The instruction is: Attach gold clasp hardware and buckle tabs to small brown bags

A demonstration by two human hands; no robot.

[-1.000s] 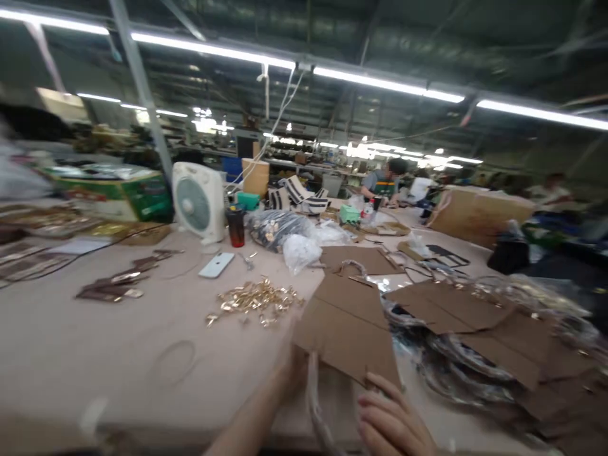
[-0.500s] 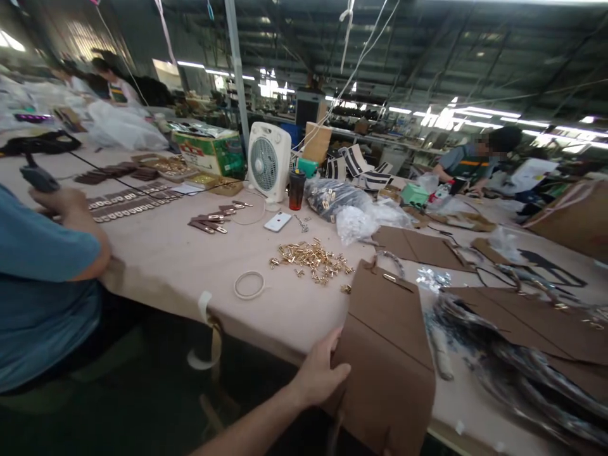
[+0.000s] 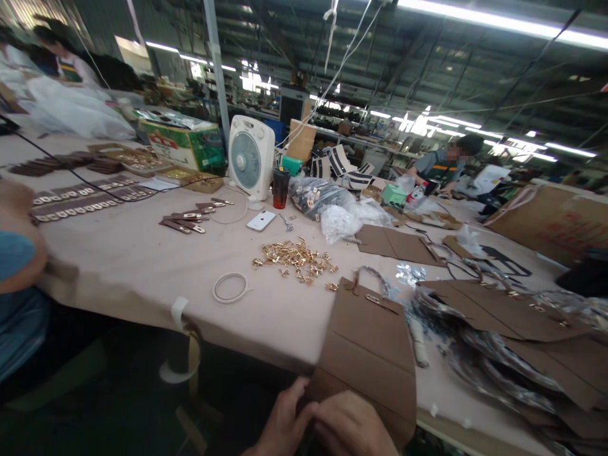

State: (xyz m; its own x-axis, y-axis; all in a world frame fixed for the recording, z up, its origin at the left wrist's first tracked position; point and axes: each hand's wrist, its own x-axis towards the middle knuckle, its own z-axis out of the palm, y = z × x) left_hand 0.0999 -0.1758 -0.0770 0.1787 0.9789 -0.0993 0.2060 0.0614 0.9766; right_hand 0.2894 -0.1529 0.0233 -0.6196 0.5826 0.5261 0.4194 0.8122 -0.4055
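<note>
A brown bag panel (image 3: 365,342) with a gold clasp (image 3: 372,298) and a handle at its far end hangs over the table's front edge. My left hand (image 3: 285,418) is closed at the panel's near left edge, pinching it between thumb and fingers. Right beside it, my right hand (image 3: 354,421) lies against the panel's lower part with its fingers curled in. Whatever sits between those fingers is hidden. Loose gold metal fittings (image 3: 299,258) form a pile beyond the panel, and a roll of tape (image 3: 230,287) lies left of them.
More brown panels (image 3: 503,310) with wrapped handles lie at right. A fan (image 3: 251,155), a dark cup (image 3: 281,188) and a phone (image 3: 261,220) stand or lie farther back. Brown straps (image 3: 187,218) are left of the phone. A co-worker's arm (image 3: 19,253) is at far left.
My right hand has come into view beside the left, which has moved down and left along the panel. The view has turned right, and the co-worker at left shows less.
</note>
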